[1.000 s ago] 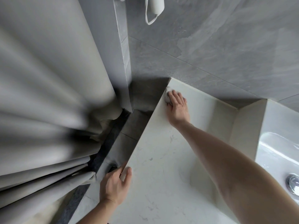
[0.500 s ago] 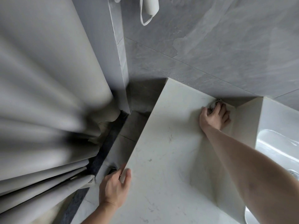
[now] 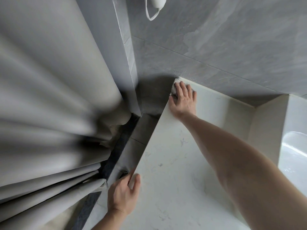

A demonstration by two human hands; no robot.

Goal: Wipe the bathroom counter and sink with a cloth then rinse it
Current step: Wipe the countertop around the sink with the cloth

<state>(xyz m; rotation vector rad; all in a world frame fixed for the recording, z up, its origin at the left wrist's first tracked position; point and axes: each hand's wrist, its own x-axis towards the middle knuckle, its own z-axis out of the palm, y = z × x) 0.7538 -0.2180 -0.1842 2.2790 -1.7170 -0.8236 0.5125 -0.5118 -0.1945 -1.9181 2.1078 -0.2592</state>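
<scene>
The cloth [image 3: 176, 87] sits bunched at the far left corner of the table [image 3: 174, 163], against the grey tiled wall [image 3: 216, 47], pressed flat beneath the right hand [image 3: 182, 98], whose fingers lie straight over it. The left hand [image 3: 123, 193] grasps the table's near left edge, thumb on top. To wipe well, keep firm, even pressure, work the cloth right into the corner seam, then draw overlapping strokes toward the sink [image 3: 295, 146].
</scene>
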